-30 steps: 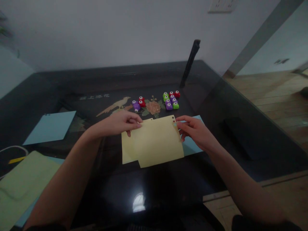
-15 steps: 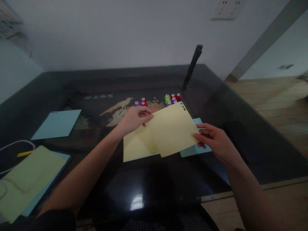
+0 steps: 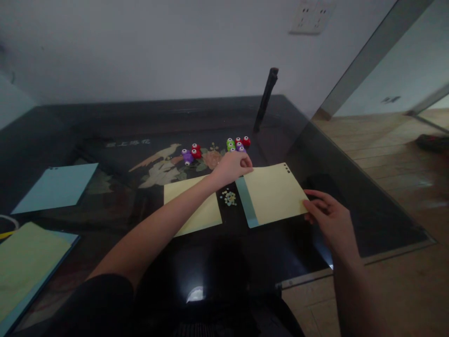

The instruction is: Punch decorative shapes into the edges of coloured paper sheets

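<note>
A yellow sheet of paper (image 3: 275,194) with small holes punched in its far right corner lies over a blue sheet (image 3: 247,201), whose left strip shows. My left hand (image 3: 233,167) pinches the yellow sheet's far left corner. At its right edge, my right hand (image 3: 324,210) grips the same sheet between thumb and fingers. Left of it, another yellow sheet (image 3: 199,215) rests on the table, partly covered by my left forearm. Between the two yellow sheets sits a small heap of paper cut-outs (image 3: 229,197).
Several small punches with eye-like tops stand behind, in a left group (image 3: 191,153) and a right group (image 3: 238,143). A blue sheet (image 3: 56,186) and a stack of yellow and blue paper (image 3: 31,267) lie at left. A black post (image 3: 265,99) rises at the back.
Both hands have carried the yellow sheet rightward, off the other yellow sheet and over the blue one. The heap of cut-outs has come into view. The camera has turned slightly right.
</note>
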Demonstrator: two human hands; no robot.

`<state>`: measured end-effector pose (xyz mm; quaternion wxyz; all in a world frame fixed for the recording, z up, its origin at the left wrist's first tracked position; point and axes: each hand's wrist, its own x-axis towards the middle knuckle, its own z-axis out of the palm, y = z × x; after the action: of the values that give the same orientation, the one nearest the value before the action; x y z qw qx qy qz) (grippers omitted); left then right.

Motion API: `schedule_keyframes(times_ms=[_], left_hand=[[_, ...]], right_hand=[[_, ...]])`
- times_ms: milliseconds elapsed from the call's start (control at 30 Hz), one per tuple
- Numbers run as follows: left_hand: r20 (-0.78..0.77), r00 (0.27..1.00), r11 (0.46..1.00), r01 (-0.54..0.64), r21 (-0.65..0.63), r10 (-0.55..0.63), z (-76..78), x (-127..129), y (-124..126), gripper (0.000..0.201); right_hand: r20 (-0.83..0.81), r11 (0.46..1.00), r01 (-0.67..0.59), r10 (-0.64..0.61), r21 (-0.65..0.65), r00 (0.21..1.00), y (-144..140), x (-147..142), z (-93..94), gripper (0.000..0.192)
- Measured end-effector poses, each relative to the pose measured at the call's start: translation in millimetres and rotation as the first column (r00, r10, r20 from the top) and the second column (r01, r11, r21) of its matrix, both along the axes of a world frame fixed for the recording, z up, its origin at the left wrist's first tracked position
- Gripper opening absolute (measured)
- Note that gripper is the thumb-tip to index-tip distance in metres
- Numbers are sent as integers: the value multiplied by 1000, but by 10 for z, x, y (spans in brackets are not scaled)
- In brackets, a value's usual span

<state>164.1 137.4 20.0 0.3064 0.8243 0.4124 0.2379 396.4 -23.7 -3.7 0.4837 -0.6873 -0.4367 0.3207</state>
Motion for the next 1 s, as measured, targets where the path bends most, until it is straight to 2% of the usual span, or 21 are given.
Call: schedule_keyframes(times_ms=[167,400,567,833,1000], left_hand=[[-84,996,1000,10,14,-9,-201,-6,-72,6],[-131,991,999,7,51,0,-306,-68,-56,10],[-146,989,998,12,67,-2,-320,-93,-40,10],[-192,981,995,30,97,-11,-397,-75,-33,11],[-253,967,991,25,132,9,-380,-87,-64,11]], right_hand=[[237,998,-25,40,-65,971,-81,-65,-109,39],[485,998,-48,65,-49,872,-53,-122,-191,33],[574,997,-51,80,-66,815,-16,-123,-219,30],[628,996,-29,78,-88,775,-2,-106,-255,28],[728,994,2,80,-111,680,-15,-104,-265,28]])
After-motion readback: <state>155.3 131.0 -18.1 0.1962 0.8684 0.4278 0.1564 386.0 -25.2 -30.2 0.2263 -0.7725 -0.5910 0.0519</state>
